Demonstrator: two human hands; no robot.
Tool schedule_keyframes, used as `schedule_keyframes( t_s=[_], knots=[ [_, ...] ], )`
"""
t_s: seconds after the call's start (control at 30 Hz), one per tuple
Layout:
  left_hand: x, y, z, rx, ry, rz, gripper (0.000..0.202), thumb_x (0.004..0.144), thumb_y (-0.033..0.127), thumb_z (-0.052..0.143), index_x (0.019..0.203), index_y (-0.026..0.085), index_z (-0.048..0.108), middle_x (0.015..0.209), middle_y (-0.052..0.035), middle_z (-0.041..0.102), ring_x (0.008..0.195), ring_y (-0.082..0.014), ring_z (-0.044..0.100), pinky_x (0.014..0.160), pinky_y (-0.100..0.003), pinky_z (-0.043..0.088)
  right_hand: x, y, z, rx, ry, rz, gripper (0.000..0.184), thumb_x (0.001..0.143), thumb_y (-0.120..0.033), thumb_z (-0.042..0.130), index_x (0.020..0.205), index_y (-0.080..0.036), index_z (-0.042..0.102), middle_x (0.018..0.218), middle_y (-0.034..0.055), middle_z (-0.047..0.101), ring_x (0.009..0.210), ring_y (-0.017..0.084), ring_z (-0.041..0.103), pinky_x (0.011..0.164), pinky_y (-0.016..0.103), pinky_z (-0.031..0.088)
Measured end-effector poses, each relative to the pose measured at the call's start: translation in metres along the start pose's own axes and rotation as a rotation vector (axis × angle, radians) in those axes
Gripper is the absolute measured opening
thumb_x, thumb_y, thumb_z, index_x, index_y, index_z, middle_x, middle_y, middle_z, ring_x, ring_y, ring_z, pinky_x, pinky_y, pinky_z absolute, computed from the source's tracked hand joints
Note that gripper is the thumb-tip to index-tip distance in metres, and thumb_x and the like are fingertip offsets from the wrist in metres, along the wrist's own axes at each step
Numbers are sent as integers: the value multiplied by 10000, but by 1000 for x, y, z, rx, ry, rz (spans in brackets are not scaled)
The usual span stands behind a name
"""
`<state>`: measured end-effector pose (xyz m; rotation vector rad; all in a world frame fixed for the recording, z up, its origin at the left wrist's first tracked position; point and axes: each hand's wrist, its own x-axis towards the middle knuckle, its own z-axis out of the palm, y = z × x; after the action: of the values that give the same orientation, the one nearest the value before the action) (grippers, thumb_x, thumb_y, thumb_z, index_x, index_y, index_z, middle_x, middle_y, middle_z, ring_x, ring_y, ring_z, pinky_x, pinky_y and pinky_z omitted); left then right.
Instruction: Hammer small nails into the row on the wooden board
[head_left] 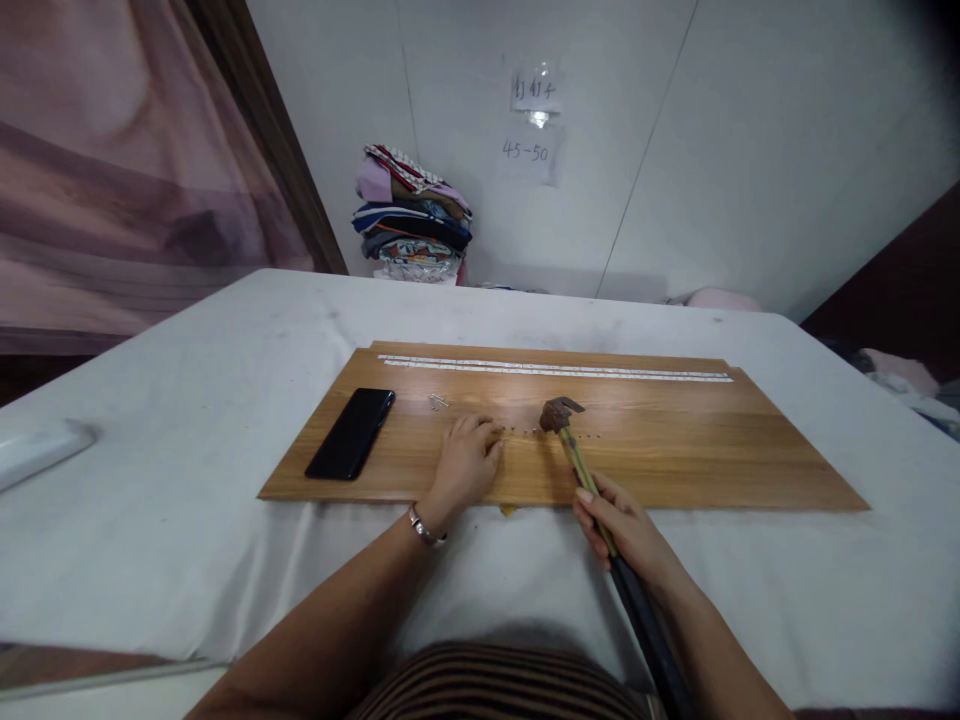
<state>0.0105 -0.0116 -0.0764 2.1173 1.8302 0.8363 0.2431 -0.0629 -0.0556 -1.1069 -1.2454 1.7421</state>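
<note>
My left hand (pixel 470 462) rests on the wooden board (pixel 697 440), its thumb and fingertips pinched around a small nail that is mostly hidden by the fingers. Gripped partway up its handle in my right hand (pixel 626 525) is a claw hammer (pixel 583 465). The rusty hammer head is over the board, to the right of my left hand, with the claw pointing right. A broken row of small nail heads (pixel 535 430) runs across the board from my left fingertips to beyond the hammer. Several loose nails (pixel 438 402) lie behind my left hand.
A black phone (pixel 350 434) lies on the board's left part. Two white marked strips (pixel 555 371) run along its far edge. The board lies on a white-covered table (pixel 187 400). Folded clothes (pixel 414 215) are stacked beyond, against the wall; a white object (pixel 41 445) is at far left.
</note>
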Motion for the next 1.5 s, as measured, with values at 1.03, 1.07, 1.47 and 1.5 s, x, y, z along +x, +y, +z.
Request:
schedule_keyframes(
  t_s=[1.03, 1.07, 1.47, 1.5],
  knots=[
    [0, 0, 0, 2, 0, -10, 189, 827, 225, 553, 989, 225, 650, 1090, -47, 611, 1086, -210, 517, 974, -394, 393, 0, -1, -2, -29, -3, 16, 302, 821, -483, 579, 846, -192, 504, 550, -82, 443, 322, 41, 347, 278, 156, 362],
    [0, 0, 0, 4, 2, -9, 188, 827, 227, 553, 988, 222, 651, 1087, -47, 613, 1082, -210, 519, 974, -392, 394, 0, -2, -1, -32, -6, 19, 305, 818, -484, 582, 847, -190, 504, 551, -82, 445, 322, 40, 349, 279, 155, 361],
    [0, 0, 0, 14, 8, 8, 192, 825, 228, 554, 987, 206, 654, 1083, -56, 611, 1079, -213, 515, 974, -390, 394, 0, -2, 0, -3, 0, -4, 297, 825, -472, 579, 838, -195, 473, 557, -92, 435, 309, 31, 336, 269, 147, 354],
    [0, 0, 1, 11, 11, 8, 190, 825, 227, 554, 985, 210, 654, 1080, -55, 612, 1082, -213, 515, 975, -389, 393, 0, -3, 0, -6, 1, 0, 294, 827, -469, 578, 828, -196, 469, 559, -91, 436, 312, 31, 337, 269, 146, 353]
  ],
)
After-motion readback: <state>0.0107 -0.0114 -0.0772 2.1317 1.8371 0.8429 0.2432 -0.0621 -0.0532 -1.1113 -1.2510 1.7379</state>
